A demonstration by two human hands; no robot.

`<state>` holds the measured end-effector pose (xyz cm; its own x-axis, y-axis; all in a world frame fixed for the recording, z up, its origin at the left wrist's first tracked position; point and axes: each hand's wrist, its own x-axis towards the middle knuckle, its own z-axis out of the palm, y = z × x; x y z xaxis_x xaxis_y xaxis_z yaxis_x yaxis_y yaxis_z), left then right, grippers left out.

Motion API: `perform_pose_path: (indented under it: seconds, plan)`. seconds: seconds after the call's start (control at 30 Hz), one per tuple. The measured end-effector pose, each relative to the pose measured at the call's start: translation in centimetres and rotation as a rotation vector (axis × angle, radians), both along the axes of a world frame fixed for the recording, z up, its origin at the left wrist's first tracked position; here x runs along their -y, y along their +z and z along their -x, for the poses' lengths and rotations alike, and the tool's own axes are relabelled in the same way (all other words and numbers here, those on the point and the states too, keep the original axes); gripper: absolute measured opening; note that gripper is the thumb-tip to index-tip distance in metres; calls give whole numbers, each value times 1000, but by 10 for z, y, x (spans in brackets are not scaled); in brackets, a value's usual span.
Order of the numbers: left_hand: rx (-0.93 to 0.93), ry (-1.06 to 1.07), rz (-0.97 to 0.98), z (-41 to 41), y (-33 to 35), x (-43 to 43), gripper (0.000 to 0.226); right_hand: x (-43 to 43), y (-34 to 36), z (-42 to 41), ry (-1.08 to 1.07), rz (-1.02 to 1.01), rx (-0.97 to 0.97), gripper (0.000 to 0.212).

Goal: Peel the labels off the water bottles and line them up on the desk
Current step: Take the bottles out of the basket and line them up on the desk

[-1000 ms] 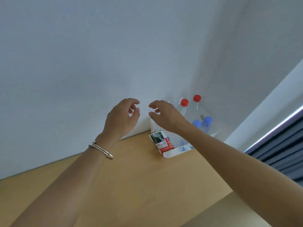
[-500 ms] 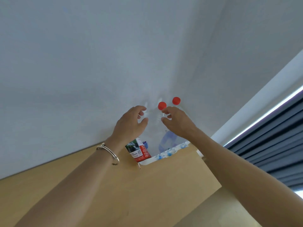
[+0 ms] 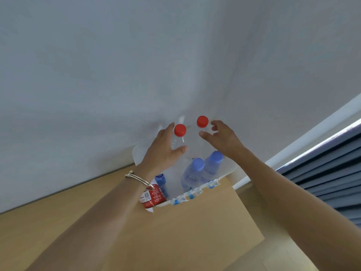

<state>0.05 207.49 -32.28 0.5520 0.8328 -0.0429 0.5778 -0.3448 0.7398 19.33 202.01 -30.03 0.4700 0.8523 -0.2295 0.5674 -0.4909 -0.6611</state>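
Reaching left hand [image 3: 163,151], right hand [image 3: 222,138] spread.

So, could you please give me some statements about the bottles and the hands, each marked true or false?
1. Two bottles have red caps. True.
2. The left hand wears a bracelet at the wrist. True.
3. The blue-capped bottles lie flat on the desk. False: they stand in a white tray.
4. The right hand holds a blue-capped bottle. False: it is open beside a red-capped one.
5. The desk is black. False: it is light wood.
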Motion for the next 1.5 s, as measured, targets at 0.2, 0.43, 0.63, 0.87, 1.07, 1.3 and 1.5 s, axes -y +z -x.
perform_pose_path:
  seconds: [0.2,0.43,0.63,0.87,1.07,1.3,1.5]
  plan:
    - [-26,96,54,-23,-11,-4,96,-29,-14,-21,168,-32,-172,79]
    - [21,233,85,-35,-21,5,68,-31,-25,-22,415,-45,-213,68]
    - [69,369,108,-35,-8,10,57,-32,-21,-23,424,-27,-132,74]
    - [166,415,21,-13,70,3,59,-43,37,-21,436,-192,-135,71]
    - [216,426,-156,14,140,-4,46,-54,109,3,541,-340,-5,74]
    - [293,507,-269,72,200,9,40,-43,173,42,560,-429,101,68]
    - [338,533,-328,140,233,53,30,-12,224,107,574,-543,111,59]
